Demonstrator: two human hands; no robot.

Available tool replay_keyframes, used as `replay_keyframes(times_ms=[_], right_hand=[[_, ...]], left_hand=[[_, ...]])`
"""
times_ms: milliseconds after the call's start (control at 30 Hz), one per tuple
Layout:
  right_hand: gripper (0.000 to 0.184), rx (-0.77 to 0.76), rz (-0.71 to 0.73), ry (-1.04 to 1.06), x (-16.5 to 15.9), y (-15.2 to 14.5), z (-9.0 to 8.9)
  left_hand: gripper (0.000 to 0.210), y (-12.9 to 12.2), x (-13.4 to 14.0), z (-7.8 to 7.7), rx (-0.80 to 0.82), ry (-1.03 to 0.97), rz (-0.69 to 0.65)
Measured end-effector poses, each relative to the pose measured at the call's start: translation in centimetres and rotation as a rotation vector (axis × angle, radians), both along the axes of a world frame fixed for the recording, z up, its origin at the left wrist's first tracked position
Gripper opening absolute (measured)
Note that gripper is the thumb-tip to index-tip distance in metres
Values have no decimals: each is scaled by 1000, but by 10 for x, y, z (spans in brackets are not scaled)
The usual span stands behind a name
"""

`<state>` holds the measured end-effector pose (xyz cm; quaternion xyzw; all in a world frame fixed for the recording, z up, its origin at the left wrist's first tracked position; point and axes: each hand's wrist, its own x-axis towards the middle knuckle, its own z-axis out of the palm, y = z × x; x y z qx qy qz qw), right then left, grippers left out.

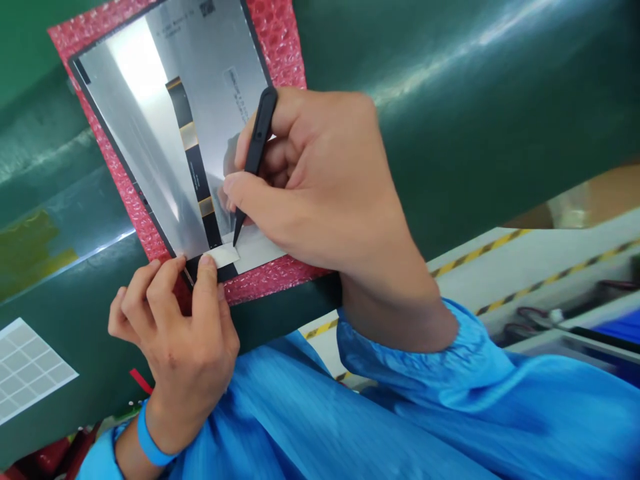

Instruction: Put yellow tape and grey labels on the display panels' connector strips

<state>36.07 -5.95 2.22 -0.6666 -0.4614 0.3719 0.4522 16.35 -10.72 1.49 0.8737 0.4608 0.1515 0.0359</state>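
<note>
A display panel [120,120] with a silvery metal back lies on a sheet of pink bubble wrap [283,47]. Down its middle runs a dark flex cable [196,167] with gold-coloured bands. My right hand [320,180] grips black tweezers [259,133] like a pen, tip pointing down at a small white strip [225,255] by the panel's near edge. My left hand [183,327] rests at the near left corner, fingers apart. One fingertip presses the strip's left end; others touch the panel's edge. My right hand covers part of the panel's right side.
Green matting [475,133] covers the work surface, whose near edge runs below the panel. A white sheet of grey square labels [30,373] lies at left. Beyond the edge, the floor shows yellow-black striped tape [480,253]. A blue bin [620,331] is at far right.
</note>
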Motion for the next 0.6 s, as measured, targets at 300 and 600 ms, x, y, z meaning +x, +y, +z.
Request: replay_keyframes(times_ms=[300, 600], right_hand=[[27, -5, -157, 167, -7, 5, -4], [27, 9, -193, 160, -7, 6, -4]], left_hand=[[47, -13, 18, 3, -40, 82, 22], [65, -22, 29, -8, -74, 99, 15]])
